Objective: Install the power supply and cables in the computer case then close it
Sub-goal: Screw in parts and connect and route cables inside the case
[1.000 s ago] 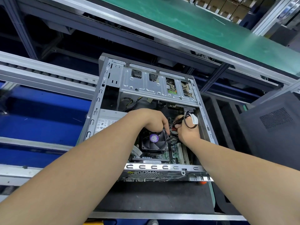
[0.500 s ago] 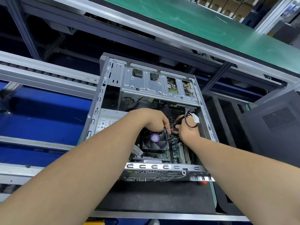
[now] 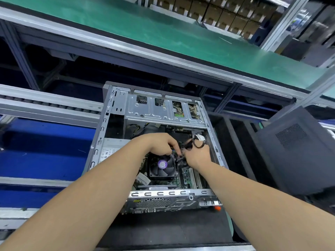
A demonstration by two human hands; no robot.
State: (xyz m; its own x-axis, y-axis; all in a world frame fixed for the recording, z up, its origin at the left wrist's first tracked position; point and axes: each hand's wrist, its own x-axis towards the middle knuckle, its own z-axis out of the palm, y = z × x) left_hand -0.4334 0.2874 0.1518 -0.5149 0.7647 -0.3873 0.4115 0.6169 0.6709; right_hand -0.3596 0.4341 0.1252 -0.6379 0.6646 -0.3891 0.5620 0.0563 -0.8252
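Both hands in the open case [image 3: 108, 124]: my left hand [image 3: 161, 144] has its grip pinched on the plug [image 3: 179, 157] just right of the fan [image 3: 162, 164], my right hand [image 3: 197, 156] grips the looped cables [image 3: 198, 143] alongside, and the power supply [image 3: 110, 151] sits at the left wall.

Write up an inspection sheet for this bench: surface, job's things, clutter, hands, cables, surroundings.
Surface: black mat under the case.
Job's things: computer case lies open, no side cover on it; power supply sits at its left wall; CPU fan is exposed.
Clutter: nothing seen.
Hands: left hand pinches the connector beside the fan; right hand grips the cable loop.
Cables: the black loop arches over the right hand; more wires run under the drive cage.
Surroundings: green belt behind; black vented panel at right; cardboard boxes far back.
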